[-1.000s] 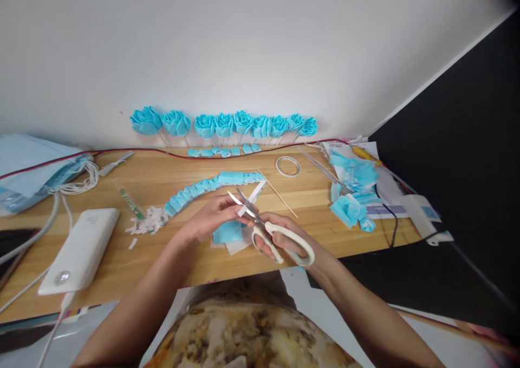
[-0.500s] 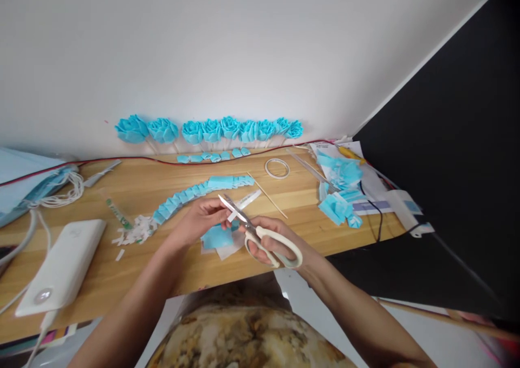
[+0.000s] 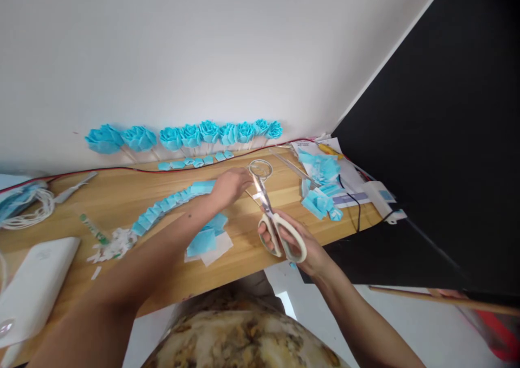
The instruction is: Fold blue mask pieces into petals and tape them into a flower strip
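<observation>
My right hand [image 3: 312, 246] has the scissors [image 3: 267, 208], tips up by the ring of tape [image 3: 270, 168] on the table [image 3: 134, 189]. My left hand [image 3: 231, 185] is at the ring's edge, though I can't tell if it's gripping. Sketchy part: the tips are so near my left fingers that one slip could nick me. Also, that white scrap [image 3: 257, 196] by the blades might gum up a cut.
</observation>
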Demonstrator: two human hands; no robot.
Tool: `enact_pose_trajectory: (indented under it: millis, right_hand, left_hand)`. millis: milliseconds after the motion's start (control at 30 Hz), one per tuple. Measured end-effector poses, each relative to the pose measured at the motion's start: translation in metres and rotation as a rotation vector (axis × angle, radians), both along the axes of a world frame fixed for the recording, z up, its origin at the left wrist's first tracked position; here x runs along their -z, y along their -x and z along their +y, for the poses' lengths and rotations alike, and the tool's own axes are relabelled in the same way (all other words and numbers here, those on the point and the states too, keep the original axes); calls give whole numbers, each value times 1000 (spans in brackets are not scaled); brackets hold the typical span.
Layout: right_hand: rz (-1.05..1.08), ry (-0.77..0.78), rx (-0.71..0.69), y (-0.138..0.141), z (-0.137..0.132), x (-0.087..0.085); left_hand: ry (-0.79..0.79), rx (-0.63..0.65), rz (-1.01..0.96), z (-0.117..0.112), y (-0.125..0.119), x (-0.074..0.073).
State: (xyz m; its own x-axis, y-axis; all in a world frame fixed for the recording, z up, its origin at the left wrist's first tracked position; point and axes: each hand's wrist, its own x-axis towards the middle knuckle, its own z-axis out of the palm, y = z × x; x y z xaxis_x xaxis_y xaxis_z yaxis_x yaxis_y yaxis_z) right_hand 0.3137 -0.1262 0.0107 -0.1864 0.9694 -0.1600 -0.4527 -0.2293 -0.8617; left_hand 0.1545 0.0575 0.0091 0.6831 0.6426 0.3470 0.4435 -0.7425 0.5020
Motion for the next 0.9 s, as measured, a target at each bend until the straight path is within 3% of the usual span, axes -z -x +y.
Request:
enact_pose_trajectory:
  millis: [133, 333, 500, 667, 767, 900]
  right_hand:
    - [83, 51, 69, -13, -4, 11]
    - [-16, 66, 59, -11, 6, 17]
    - [-109, 16, -24, -6, 10, 20]
    - [-313, -59, -41, -8, 8, 24]
    - [-553, -99, 65, -18, 13, 26]
    - [-1262, -311, 256, -39, 30, 31]
  left_hand:
    - [90, -93, -153, -23, 1, -10]
    - [659, -192, -255, -77, 33, -38]
    - [903, -234, -389, -85, 32, -35]
    - [1022, -221, -448, -87, 36, -28]
    - [1016, -243, -433, -89, 46, -21]
    - [863, -331, -450, -89, 62, -11]
